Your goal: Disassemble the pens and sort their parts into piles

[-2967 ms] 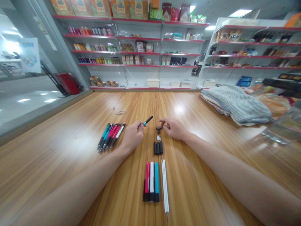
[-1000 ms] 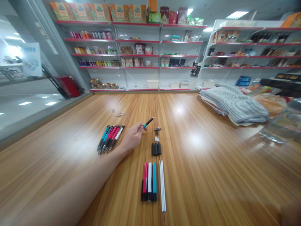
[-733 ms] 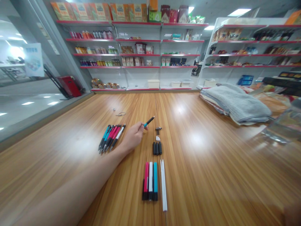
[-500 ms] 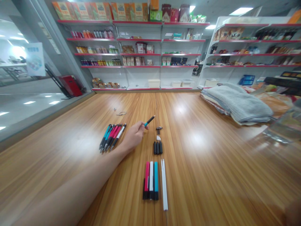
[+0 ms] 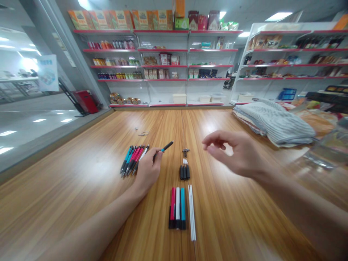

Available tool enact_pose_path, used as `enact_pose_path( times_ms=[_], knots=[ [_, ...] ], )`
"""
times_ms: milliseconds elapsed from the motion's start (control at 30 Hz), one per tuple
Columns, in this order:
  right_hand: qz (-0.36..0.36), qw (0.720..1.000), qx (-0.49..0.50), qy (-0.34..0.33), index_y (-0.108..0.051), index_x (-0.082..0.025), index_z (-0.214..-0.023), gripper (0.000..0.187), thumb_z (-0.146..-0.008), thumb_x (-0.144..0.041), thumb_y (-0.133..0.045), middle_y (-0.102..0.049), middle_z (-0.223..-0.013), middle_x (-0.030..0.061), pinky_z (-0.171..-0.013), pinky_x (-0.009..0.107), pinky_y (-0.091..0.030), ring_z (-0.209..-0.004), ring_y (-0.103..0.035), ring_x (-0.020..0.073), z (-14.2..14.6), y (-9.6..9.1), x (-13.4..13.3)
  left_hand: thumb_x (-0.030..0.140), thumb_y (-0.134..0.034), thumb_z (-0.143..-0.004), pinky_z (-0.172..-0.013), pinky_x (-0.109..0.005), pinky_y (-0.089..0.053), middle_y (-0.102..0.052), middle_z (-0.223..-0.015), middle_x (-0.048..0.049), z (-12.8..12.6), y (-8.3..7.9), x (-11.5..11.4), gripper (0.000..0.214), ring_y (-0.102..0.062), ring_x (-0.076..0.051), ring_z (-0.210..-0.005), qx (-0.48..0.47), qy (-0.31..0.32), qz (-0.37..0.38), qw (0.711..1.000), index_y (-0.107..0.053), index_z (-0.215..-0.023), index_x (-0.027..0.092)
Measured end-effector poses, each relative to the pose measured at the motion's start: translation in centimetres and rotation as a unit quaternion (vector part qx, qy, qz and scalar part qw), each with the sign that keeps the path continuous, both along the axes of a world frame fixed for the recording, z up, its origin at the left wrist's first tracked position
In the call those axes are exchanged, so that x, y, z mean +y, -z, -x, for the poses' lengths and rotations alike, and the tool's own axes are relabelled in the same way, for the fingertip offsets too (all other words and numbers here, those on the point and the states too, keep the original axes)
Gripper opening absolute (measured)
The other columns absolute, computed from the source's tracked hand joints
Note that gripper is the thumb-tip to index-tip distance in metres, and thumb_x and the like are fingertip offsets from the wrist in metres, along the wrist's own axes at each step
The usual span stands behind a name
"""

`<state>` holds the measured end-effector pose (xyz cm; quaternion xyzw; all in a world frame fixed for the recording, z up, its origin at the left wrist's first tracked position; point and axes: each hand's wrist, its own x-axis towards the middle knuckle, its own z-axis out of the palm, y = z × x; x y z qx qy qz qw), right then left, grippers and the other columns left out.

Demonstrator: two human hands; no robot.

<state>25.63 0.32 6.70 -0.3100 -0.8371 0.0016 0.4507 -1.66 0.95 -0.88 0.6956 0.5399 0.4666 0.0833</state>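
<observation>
The left hand (image 5: 148, 168) holds a teal-and-black pen (image 5: 167, 146) beside fanned pens (image 5: 133, 159); the right hand (image 5: 236, 152) hovers empty.

Pen: the lower barrel of the pen (image 5: 168, 146) was hidden by the left hand (image 5: 148, 169).
Forearms: the left forearm (image 5: 92, 226) was cut off by the bottom edge, the right forearm (image 5: 304, 204) by the right edge.
Small parts: the stack (image 5: 185, 150) was too small to identify.
Far table: the metal bit (image 5: 136, 128) and wire loop (image 5: 143, 133) were too small to identify.
Shelves: the labels on the packets (image 5: 160, 59) were too small to read.
Top box: the orange box (image 5: 174, 9) was cut off by the top edge.
</observation>
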Motion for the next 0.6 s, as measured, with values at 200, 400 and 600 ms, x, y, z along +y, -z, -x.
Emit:
enact_pose_path(
  times_ms=[200,400,600],
  knots=[
    [0.017,0.999,-0.014,0.023,-0.049,-0.014,-0.124,0.050,-0.081,-0.035,-0.065,-0.061,-0.100,0.0101,-0.082,0.039,-0.045,-0.092,-0.055,0.0231,2.4,5.3,0.0,0.021,-0.049,-0.091,-0.082,-0.036,-0.033,-0.063,-0.087,-0.0056,-0.6,-1.5,-1.8,0.014,-0.054,-0.020,-0.086,0.254,0.057,-0.150,0.954,-0.062,-0.098,0.018],
    [0.037,0.993,-0.116,0.005,-0.063,-0.017,-0.086,0.015,-0.090,-0.028,-0.053,-0.061,-0.072,0.0044,-0.073,0.034,-0.036,-0.076,-0.048,0.0188,3.5,5.8,-1.0,0.015,-0.050,-0.091,-0.089,-0.040,-0.027,-0.065,-0.089,-0.0031,-2.5,-2.7,-3.4,0.021,-0.054,-0.017,-0.084,0.338,0.113,-0.189,0.915,-0.062,-0.106,0.022],
    [0.043,0.989,-0.144,0.012,-0.057,-0.015,-0.074,0.024,-0.094,-0.026,-0.047,-0.059,-0.068,0.0044,-0.071,0.033,-0.031,-0.072,-0.044,0.0168,3.7,5.8,-1.6,0.019,-0.050,-0.092,-0.089,-0.043,-0.022,-0.065,-0.086,-0.0014,-2.6,-3.1,-4.0,0.019,-0.053,-0.018,-0.084,0.372,0.092,-0.193,0.903,-0.061,-0.106,0.025]
  ],
)
